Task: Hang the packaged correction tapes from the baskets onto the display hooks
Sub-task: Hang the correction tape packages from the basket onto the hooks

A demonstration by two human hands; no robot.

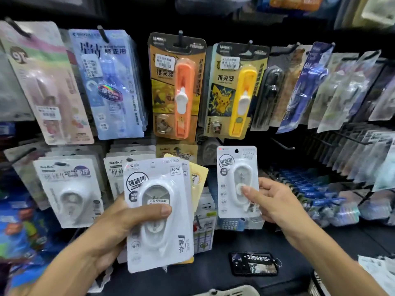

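Head view showed the person facing a dark pegboard wall of stationery. The left hand [119, 223] gripped a fanned stack of white carded blister packs of correction tape [159, 212], thumb pressed across the clear bubble of the front pack and fingers curled behind. The right hand [270, 201] pinched a single white carded correction-tape pack [237, 181] by its lower right side, thumb on the blister, holding it upright with its hang hole uppermost. A bare black wire hook [283, 144] jutted from the board just up and to the right of that pack, apart from it. Above hung an orange clip-pusher pack [178, 86] and a yellow clip-pusher pack [235, 90]; similar white tape packs [70, 191] already hung lower left. A dark keyring tag printed with numbers [255, 263] lay on the shelf, and a pale plastic basket rim [233, 291] showed at the bottom edge. The step in hand seemed to be hanging the single pack, not yet on a hook. The next move would call for lining its hole up with the hook tip, then sliding the card back along the wire.
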